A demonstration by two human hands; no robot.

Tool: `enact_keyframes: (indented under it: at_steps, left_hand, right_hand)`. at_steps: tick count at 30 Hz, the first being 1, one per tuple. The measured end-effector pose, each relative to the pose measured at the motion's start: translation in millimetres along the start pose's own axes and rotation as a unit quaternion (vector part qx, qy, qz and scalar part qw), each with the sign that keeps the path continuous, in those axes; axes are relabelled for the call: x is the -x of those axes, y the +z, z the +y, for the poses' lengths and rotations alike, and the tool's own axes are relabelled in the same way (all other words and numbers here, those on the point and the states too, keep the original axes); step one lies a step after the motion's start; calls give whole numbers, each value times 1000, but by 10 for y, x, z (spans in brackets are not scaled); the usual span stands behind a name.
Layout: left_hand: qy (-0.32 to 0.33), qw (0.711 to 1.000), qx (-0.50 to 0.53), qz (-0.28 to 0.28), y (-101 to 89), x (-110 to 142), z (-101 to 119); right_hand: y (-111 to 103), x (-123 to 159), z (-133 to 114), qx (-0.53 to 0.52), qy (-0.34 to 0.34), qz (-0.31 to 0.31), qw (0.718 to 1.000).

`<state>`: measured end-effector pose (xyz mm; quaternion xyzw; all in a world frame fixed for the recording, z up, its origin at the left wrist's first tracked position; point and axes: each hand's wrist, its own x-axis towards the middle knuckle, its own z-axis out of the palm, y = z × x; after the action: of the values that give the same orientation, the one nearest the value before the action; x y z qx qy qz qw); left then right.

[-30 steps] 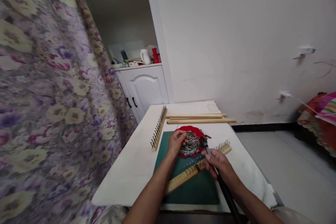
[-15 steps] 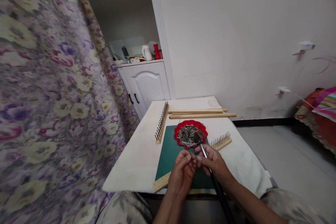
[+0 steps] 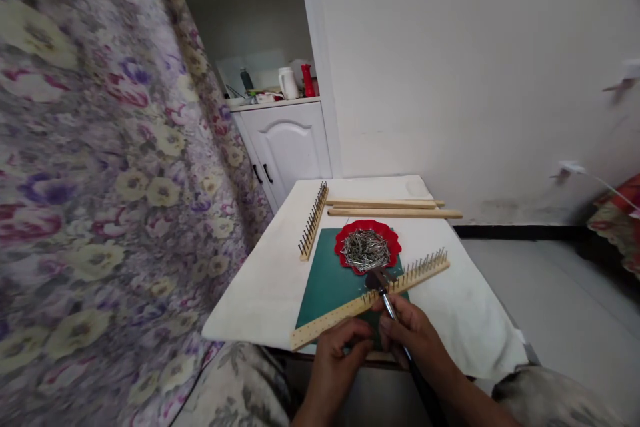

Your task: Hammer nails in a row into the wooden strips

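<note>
My right hand (image 3: 414, 333) grips a hammer (image 3: 389, 307), its dark head up over the green mat (image 3: 321, 280). My left hand (image 3: 345, 355) is at the near edge of a pale wooden strip (image 3: 330, 324), thumb and forefinger brought together; whatever they pinch is too small to make out. The strip lies slantwise across the mat. Nails (image 3: 425, 263) stand along its right part, while its left part shows rows of small holes. Just beyond the hammer head is a red scalloped bowl (image 3: 395, 245) of loose nails (image 3: 366, 250).
A second strip with upright nails (image 3: 314, 220) lies at the table's left. Plain wooden bars (image 3: 395, 213) lie along the back. White cloth (image 3: 250, 293) covers the table. A floral curtain (image 3: 125, 213) hangs at left, beside a white cabinet (image 3: 290, 147).
My hands, close together before, have moved apart; the left has come down and nearer to me. The hammer head has dropped from over the bowl to below it. The view has turned slightly.
</note>
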<state>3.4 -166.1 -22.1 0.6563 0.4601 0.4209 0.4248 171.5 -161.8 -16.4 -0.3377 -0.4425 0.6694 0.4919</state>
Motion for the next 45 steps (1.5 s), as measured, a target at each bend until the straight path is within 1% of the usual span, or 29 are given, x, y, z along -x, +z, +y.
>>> enact_keyframes:
  at_steps: [2, 4, 6, 8, 11, 15, 20, 26, 31, 35, 45]
  left_hand:
    - [12, 998, -22, 53, -59, -40, -56]
    - [-8, 994, -44, 102, -103, -106, -155]
    - [-42, 991, -52, 117, -111, -187, -267]
    - [-68, 989, -54, 118, -84, -267, -360]
    - [-79, 986, -74, 124, -24, -364, -427]
    - [-61, 983, -107, 135, 17, -428, -430]
    - [-42, 980, -133, 142, 18, -458, -429]
    - [-42, 977, -159, 137, 31, -465, -446]
    - [-51, 976, -162, 135, 45, -461, -454]
    - [-49, 975, -170, 134, 49, -468, -445]
    - [-52, 974, -179, 129, 71, -461, -466]
  right_hand:
    - [-2, 38, -98, -17, -10, 29, 999]
    - [-27, 55, -193, -39, -22, 70, 997]
    - [-67, 54, -251, -57, -30, 82, 995]
    - [-102, 47, -262, -64, -23, 71, 995]
    - [-115, 39, -222, -65, -6, 52, 996]
    - [-88, 21, -153, -63, 22, 22, 998]
    - [-43, -15, -69, -42, 47, 7, 998]
    - [11, -23, -6, -35, 49, -7, 998]
    - [13, -36, 32, -24, 54, -3, 998]
    - [10, -66, 63, -17, 55, -18, 998]
    - [106, -181, 14, -13, 50, -29, 998]
